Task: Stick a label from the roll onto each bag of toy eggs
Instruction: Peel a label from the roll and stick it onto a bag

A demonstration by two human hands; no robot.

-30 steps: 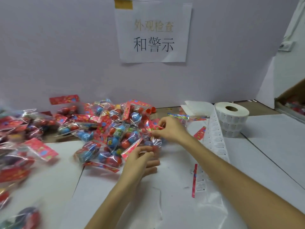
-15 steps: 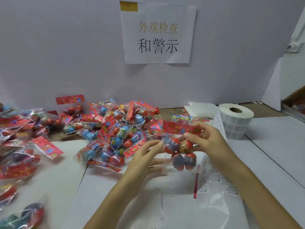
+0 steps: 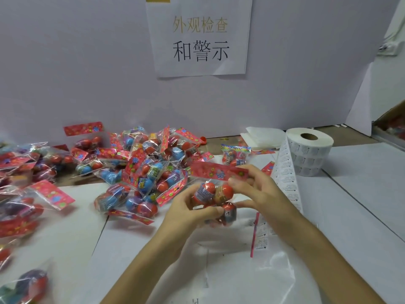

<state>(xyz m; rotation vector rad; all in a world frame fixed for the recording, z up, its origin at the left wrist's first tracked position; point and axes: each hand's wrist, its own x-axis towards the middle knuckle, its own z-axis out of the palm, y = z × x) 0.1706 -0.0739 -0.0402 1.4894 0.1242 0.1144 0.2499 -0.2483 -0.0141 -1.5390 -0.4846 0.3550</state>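
One bag of toy eggs sits between both hands: the left hand curls its fingers round the lower eggs, and the right hand pinches the film just under the red header card. The step looks like readying the bag for a label. The person would do best to pull a patch of film smooth between the fingertips (crinkled plastic takes a sticker badly), then reach for the label strip just behind the right knuckles, trailing from the roll.

We see a clear plastic bag of red toy eggs with a red flowered header, held upright left of the white roll of printed labels, whose strip trails toward us. A heap of like bags lies farther left.
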